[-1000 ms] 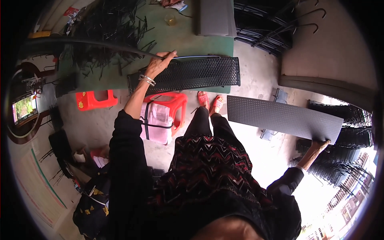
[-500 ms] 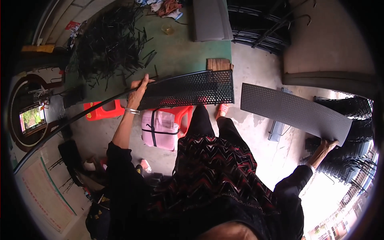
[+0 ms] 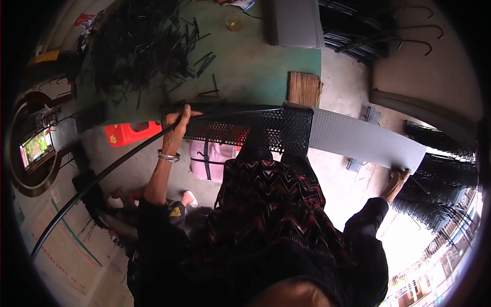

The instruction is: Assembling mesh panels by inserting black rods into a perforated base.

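My left hand (image 3: pixel 177 128) is closed at the left end of a black perforated metal tray (image 3: pixel 232 128), at the table's near edge. A long black strip (image 3: pixel 110 176) passes under that hand, bending down to the lower left and running along the tray's upper edge on the right. My right hand (image 3: pixel 398 180) pinches the far right corner of a long perforated grey sheet (image 3: pixel 363 137). The sheet's left end meets or overlaps the tray's right end; I cannot tell whether it is inside.
The green table (image 3: pixel 255 66) carries a heap of short black strips (image 3: pixel 138 51), a glass cup (image 3: pixel 233 22), a wooden block (image 3: pixel 304 89) and grey sheets (image 3: pixel 297 23). Below are a red stool (image 3: pixel 132 134) and a pink bundle (image 3: pixel 212 159). Black racks (image 3: pixel 434 176) stand at right.
My right hand has moved left and slightly up, bringing the grey sheet against the tray's right end. A gap stood between them before. My left hand keeps its hold; the whole view has shifted somewhat.
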Demonstrator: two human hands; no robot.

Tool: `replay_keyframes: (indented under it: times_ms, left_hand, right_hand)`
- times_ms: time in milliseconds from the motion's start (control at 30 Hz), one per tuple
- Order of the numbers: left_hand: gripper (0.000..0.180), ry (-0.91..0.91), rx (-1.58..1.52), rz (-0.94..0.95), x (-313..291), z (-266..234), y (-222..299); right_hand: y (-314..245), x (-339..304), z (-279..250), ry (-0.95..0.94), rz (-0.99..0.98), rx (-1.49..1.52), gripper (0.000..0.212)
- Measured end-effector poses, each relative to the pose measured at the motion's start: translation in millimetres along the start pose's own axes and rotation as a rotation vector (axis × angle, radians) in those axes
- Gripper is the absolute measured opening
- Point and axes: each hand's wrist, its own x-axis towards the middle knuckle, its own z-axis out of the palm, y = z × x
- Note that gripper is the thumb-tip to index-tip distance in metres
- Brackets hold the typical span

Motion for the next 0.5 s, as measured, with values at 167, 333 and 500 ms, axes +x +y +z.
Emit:
replay_keyframes:
  times_ms: [167,333,500]
  left_hand:
    - [0.050,0.075,-0.073,-0.044,-22,-18,1]
    - [0.050,-0.017,-0.119,0.020,10,-13,-4]
    - [0.044,0.034,-0.009,0.084,-7,-17,5]
  right_hand:
    - [-41,10,-179,-0.367,-0.239,-0.188,0.042]
    - [-34,13,131,0.176,-0.038,1.183,0.045]
    - [-82,79,135,0.131,-0.022,1.468,0.047]
